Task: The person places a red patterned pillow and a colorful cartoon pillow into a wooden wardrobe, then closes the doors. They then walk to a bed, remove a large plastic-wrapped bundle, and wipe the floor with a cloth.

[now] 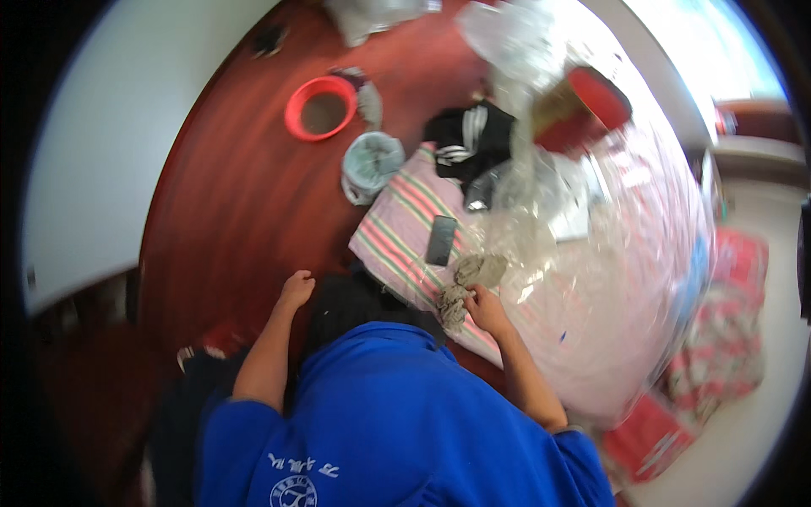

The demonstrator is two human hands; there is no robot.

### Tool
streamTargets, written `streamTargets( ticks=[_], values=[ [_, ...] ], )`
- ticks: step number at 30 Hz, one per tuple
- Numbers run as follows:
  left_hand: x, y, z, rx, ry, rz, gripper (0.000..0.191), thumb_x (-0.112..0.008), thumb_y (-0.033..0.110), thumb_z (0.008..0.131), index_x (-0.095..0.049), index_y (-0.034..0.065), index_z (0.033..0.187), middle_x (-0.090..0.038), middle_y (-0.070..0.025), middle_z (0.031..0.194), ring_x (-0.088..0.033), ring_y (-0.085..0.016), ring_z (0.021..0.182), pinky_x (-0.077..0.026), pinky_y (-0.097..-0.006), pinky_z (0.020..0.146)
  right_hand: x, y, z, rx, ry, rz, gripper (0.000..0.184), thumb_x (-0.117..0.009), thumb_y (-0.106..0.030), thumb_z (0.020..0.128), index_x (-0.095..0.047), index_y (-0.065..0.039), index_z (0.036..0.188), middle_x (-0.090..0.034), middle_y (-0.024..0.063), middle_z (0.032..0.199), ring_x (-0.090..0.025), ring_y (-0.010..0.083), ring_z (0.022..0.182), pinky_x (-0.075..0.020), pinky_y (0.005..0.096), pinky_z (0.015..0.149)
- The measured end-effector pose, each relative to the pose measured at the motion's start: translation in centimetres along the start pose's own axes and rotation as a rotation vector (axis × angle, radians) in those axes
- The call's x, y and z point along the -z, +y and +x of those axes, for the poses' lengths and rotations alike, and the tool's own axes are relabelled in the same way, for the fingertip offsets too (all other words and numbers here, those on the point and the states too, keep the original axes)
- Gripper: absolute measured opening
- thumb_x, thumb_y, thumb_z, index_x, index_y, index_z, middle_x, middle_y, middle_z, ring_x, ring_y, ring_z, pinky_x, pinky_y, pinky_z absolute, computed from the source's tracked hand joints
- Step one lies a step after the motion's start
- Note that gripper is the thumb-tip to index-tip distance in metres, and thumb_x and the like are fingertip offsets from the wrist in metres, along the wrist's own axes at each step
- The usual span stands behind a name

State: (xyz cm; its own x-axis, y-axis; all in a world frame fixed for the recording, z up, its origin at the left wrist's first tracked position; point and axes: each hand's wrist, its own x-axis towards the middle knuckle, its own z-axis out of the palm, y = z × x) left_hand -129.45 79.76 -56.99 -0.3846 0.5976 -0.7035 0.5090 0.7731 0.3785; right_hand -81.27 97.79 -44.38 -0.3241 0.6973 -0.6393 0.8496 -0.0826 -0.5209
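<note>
My right hand (486, 310) pinches a crumpled grey-brown cloth (452, 307) at the edge of a bed. Just beyond it, a second crumpled piece of similar cloth (481, 270) lies on the plastic-covered bedding. A pink striped cloth (396, 222) is spread under these, with a dark smartphone (441, 241) on top. My left hand (298, 289) hangs over the reddish-brown floor (222, 209), its fingers loosely curled and nothing visible in them. Whether the grey-brown pieces are gloves or rags, I cannot tell.
A red basin (291, 114) of murky water and a lined bucket (359, 190) stand on the floor beside the bed. Black clothing with white stripes (475, 136), clear plastic sheeting (526, 196) and a red-lined container (564, 114) rest on the bed. A blue pen (562, 336) lies nearer me.
</note>
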Motion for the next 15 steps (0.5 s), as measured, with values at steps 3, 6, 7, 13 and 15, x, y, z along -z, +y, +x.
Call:
streamTargets(
  ticks=[3,6,7,13,15],
  values=[
    [3.8,3.3,3.4,0.032,-0.073,-0.404,0.039,-0.061,0.021,0.098,-0.065,-0.0015,0.13,-0.073,-0.0148,0.11,-0.071,-0.021,0.097,-0.056,-0.0322,0.09,-0.4,-0.1,1.1,-0.065,0.106,-0.003,0.04,-0.063,-0.027,0.094,-0.064,0.002,0.121,-0.073,0.0272,0.095,-0.071,0.0433,0.093,-0.0557,0.0494,0.085],
    [6.2,5.8,8.0,-0.128,-0.152,-0.332,0.035,-0.061,0.017,0.098,-0.064,-0.0034,0.126,-0.071,-0.0083,0.098,-0.066,-0.014,0.085,-0.054,-0.027,0.078,-1.1,-1.1,1.1,-0.135,0.167,0.101,0.04,-0.062,-0.028,0.093,-0.065,0.002,0.119,-0.073,0.0282,0.098,-0.07,0.044,0.096,-0.0551,0.0506,0.086],
    [7.0,8.2,9.0,-0.172,-0.212,-0.266,0.034,-0.061,0.016,0.098,-0.064,-0.0039,0.125,-0.07,-0.0076,0.096,-0.065,-0.014,0.083,-0.054,-0.0272,0.076,-2.1,-1.0,-0.1,-0.198,0.191,0.158,0.039,-0.062,-0.028,0.093,-0.066,0.001,0.118,-0.072,0.0286,0.1,-0.07,0.0441,0.097,-0.0548,0.0512,0.087],
    [7.9,13.2,17.0,-0.252,-0.59,-0.203,0.031,-0.06,0.011,0.098,-0.062,-0.0038,0.124,-0.065,-0.0067,0.091,-0.06,-0.013,0.075,-0.048,-0.0256,0.065,-9.3,-4.9,-1.9,-0.528,0.41,0.266,0.036,-0.06,-0.026,0.091,-0.068,0.0,0.114,-0.071,0.029,0.107,-0.07,0.0427,0.103,-0.0542,0.0524,0.091],
    [10.3,10.9,21.0,-0.195,-0.704,-0.13,0.035,-0.06,0.012,0.1,-0.059,-0.0043,0.131,-0.067,-0.0083,0.095,-0.062,-0.014,0.077,-0.05,-0.0267,0.066,-11.2,-8.6,-2.1,-0.703,0.342,0.284,0.031,-0.061,-0.026,0.089,-0.071,-0.001,0.105,-0.072,0.0274,0.105,-0.07,0.0423,0.101,-0.0558,0.0522,0.088]
  ],
)
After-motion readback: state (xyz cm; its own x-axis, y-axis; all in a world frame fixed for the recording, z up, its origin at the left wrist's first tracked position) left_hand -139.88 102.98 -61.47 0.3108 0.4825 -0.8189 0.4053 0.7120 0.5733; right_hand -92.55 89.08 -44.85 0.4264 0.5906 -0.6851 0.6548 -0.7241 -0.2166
